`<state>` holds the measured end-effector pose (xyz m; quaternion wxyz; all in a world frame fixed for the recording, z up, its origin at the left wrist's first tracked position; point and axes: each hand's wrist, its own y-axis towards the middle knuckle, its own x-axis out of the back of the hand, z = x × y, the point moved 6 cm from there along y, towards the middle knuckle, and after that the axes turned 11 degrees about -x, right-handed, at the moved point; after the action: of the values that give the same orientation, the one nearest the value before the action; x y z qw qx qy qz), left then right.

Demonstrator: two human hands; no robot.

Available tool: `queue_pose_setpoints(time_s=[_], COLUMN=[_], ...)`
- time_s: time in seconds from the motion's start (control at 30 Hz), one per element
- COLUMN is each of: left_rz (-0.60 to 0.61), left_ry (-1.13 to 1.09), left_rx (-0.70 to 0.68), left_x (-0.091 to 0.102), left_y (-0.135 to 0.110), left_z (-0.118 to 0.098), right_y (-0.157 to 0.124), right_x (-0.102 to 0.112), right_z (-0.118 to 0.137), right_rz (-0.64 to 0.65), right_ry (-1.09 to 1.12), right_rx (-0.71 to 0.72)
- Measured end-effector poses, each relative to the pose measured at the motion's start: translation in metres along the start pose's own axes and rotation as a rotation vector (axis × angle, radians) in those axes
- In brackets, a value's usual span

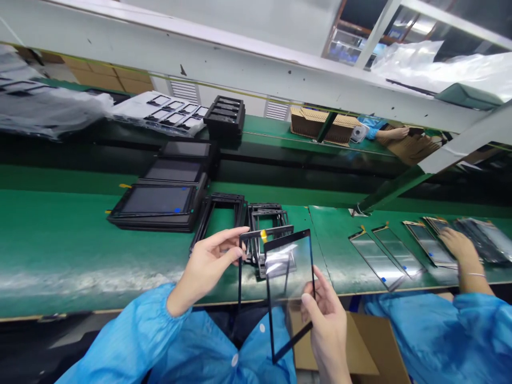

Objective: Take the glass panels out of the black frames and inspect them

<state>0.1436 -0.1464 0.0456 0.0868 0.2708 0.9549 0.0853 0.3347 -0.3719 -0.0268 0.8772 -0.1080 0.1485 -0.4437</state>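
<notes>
My left hand point(212, 264) pinches a thin black rectangular frame point(280, 231) by its upper left corner. In my right hand point(327, 320) is a clear glass touch panel point(285, 261) with a black border, gripped at its right edge with the thumb in front. An orange flex tab point(263, 236) sticks out at the panel's top left. The panel is tilted and overlaps part of the black frame, which lies behind it. Beyond my hands, stacks of similar black frames point(227, 198) rest on the green bench point(80, 240).
At left stands a pile of black trays point(156, 221) with a panel on top. Several glass panels point(378, 258) lie at right, where a co-worker's hand point(460, 245) touches more. A slanted post point(394, 189) rises from the bench; below is an open cardboard box point(360, 341).
</notes>
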Motion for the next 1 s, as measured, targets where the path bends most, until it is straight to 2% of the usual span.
queue_pose_setpoints(time_s=[0.23, 0.4, 0.5, 0.77, 1.0], left_rz=[-0.038, -0.040, -0.021, 0.007, 0.048], left_ry=[-0.020, 0.091, 0.128, 0.068, -0.122], left_rx=[-0.137, -0.276, -0.301, -0.256, -0.012], left_x=[0.002, -0.001, -0.003, -0.005, -0.011], left_y=[-0.001, -0.005, -0.007, -0.009, -0.012], left_z=[-0.009, -0.023, -0.025, -0.021, -0.004], right_y=[-0.002, -0.004, -0.005, -0.007, -0.012], right_x=[-0.009, -0.017, -0.018, -0.016, -0.014], right_z=[-0.008, -0.014, -0.013, -0.008, -0.010], right_rz=[0.092, 0.115, 0.111, 0.087, -0.037], right_ry=[-0.007, 0.012, 0.024, 0.011, -0.062], right_rx=[-0.076, -0.091, -0.085, -0.042, 0.082])
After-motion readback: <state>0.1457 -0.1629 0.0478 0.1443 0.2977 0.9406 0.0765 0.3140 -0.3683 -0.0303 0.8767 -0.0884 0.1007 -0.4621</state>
